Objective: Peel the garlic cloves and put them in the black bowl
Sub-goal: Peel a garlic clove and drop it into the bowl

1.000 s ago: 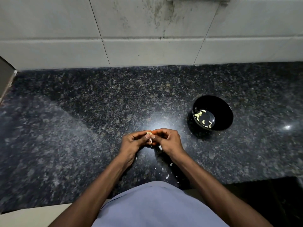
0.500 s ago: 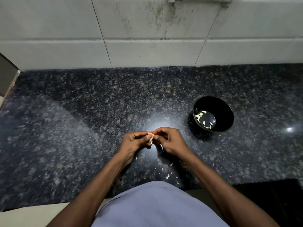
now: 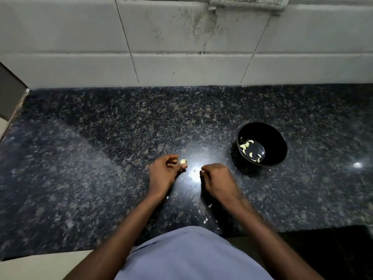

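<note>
My left hand (image 3: 164,172) pinches a small pale garlic clove (image 3: 183,162) between thumb and fingertips, low over the dark granite counter. A short gap to the right, my right hand (image 3: 217,179) has its fingers curled and pinches a tiny white scrap of skin (image 3: 202,170) at its fingertips. The black bowl (image 3: 279,147) stands on the counter to the right of both hands and holds several peeled cloves (image 3: 247,145).
Bits of garlic skin (image 3: 205,220) lie on the granite counter (image 3: 101,158) near its front edge, between my arms. A white tiled wall (image 3: 181,47) backs the counter, with a switch plate (image 3: 248,2) at the top. A grey panel (image 3: 10,91) borders the left end.
My hands were together working on the clove. They have pulled apart: the left keeps the clove, the right has drawn away to the right with a scrap of skin.
</note>
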